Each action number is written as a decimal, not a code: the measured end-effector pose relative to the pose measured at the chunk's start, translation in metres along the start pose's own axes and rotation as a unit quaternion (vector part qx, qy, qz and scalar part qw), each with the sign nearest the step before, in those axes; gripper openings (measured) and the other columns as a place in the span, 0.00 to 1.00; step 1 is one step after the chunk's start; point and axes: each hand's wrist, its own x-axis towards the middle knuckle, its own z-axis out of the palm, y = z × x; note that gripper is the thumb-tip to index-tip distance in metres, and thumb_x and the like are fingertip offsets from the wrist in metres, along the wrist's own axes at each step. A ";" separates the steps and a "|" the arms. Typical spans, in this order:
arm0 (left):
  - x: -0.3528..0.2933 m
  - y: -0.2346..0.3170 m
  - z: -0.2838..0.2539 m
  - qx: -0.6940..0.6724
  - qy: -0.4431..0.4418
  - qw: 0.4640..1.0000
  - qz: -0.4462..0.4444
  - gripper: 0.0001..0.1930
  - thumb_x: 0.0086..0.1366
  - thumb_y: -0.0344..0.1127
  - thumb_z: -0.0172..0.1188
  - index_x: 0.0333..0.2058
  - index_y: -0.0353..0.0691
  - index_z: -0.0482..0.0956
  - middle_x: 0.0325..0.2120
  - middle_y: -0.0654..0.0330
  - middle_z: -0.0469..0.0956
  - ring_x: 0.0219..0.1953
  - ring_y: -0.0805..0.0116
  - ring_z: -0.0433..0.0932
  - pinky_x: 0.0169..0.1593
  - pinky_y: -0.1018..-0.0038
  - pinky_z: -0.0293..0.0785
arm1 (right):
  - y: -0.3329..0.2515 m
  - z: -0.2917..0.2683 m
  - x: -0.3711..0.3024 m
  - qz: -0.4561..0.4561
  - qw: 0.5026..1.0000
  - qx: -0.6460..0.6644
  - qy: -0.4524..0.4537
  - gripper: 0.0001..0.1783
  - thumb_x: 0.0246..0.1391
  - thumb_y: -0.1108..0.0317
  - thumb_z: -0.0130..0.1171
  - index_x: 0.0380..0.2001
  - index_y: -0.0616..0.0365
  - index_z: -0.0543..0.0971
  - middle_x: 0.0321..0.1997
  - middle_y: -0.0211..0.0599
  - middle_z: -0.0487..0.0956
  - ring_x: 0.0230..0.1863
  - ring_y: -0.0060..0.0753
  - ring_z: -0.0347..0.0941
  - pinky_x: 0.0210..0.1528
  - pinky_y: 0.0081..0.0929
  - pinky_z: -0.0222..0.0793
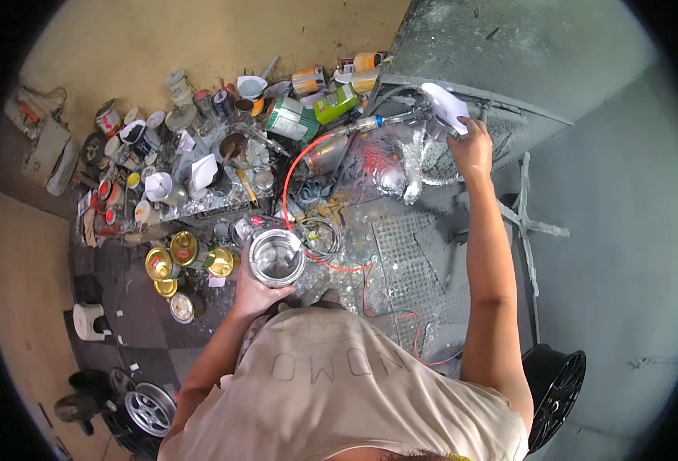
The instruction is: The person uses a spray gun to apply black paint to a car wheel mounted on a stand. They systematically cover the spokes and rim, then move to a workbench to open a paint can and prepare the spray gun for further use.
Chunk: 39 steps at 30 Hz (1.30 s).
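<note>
My left hand is wrapped round an open metal paint tin, held upright in front of my shirt. The tin's inside looks silvery; how full it is I cannot tell. At the end of my outstretched right arm, my right hand pinches the edge of a white paper cone. That cone is tilted over the bench end, beside what looks like a spray gun. A red air hose with a blue fitting runs to it.
A paint-smeared bench at the far left carries several tins, cups and a brush. Gold-lidded cans stand on the floor left of me. A metal stand is at right, wheel rims lower left. The hose trails across the floor.
</note>
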 end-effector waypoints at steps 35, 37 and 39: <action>0.103 0.010 -0.019 -0.056 -0.236 0.959 0.144 0.74 0.34 0.50 0.85 0.71 0.31 0.40 0.65 0.44 0.64 0.67 0.49 0.66 0.69 0.62 0.62 | -0.249 0.049 -0.238 0.071 0.894 0.435 -0.086 0.74 0.24 0.57 0.88 0.69 0.67 0.49 0.68 0.51 0.64 0.69 0.46 0.63 0.72 0.42 0.56; 0.107 0.036 -0.003 -0.070 -0.278 0.946 0.153 0.74 0.34 0.50 0.85 0.71 0.31 0.41 0.66 0.43 0.63 0.68 0.49 0.64 0.70 0.62 0.60 | -0.209 0.053 -0.264 0.091 0.893 0.438 -0.043 0.76 0.25 0.58 0.87 0.70 0.64 0.45 0.69 0.52 0.62 0.69 0.47 0.62 0.72 0.44 0.55; 0.115 0.048 0.016 -0.044 -0.312 0.935 0.162 0.80 0.29 0.56 0.86 0.72 0.32 0.38 0.67 0.47 0.62 0.69 0.54 0.63 0.72 0.62 0.55 | -0.220 0.023 -0.250 0.119 0.882 0.454 -0.036 0.81 0.26 0.58 0.86 0.72 0.55 0.35 0.68 0.51 0.61 0.69 0.48 0.62 0.72 0.48 0.54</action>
